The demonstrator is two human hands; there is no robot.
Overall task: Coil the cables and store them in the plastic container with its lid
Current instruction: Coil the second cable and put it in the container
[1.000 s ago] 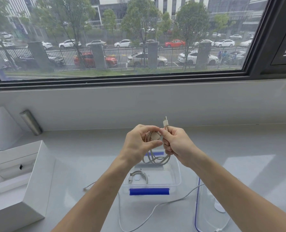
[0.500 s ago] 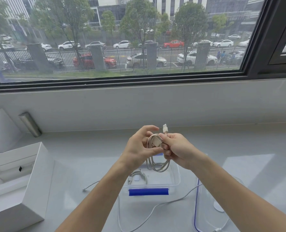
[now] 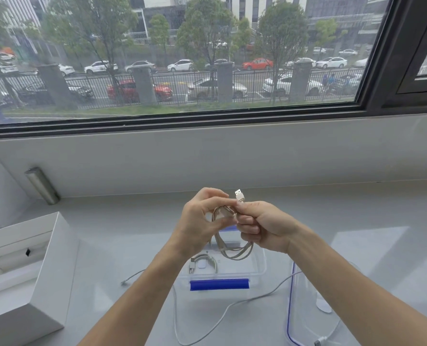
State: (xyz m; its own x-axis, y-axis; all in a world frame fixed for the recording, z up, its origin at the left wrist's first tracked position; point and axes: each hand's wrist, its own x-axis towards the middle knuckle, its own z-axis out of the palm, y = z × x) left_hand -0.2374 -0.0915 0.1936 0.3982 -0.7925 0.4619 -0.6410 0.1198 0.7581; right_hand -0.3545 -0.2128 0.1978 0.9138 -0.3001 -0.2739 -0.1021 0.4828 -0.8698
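A beige coiled cable (image 3: 235, 248) hangs in loops above the clear plastic container (image 3: 257, 269) with blue latches. My left hand (image 3: 200, 226) grips the top of the coil. My right hand (image 3: 262, 226) pinches the cable just below its USB plug (image 3: 239, 195), which points upward. A small coiled white cable (image 3: 202, 264) lies inside the container at its left. The clear lid with a blue seal (image 3: 292, 303) lies on the counter to the right, partly under my right forearm. A loose white cable (image 3: 232, 308) trails over the counter in front of the container.
An open white cardboard box (image 3: 40, 265) stands at the left. A metal cylinder (image 3: 42, 186) leans against the wall at the back left. A white round piece (image 3: 323, 307) lies under the lid. The sill wall and window run along the back.
The cable's plug end has shifted slightly while both hands keep hold of the coil; the hands have stayed above the container.
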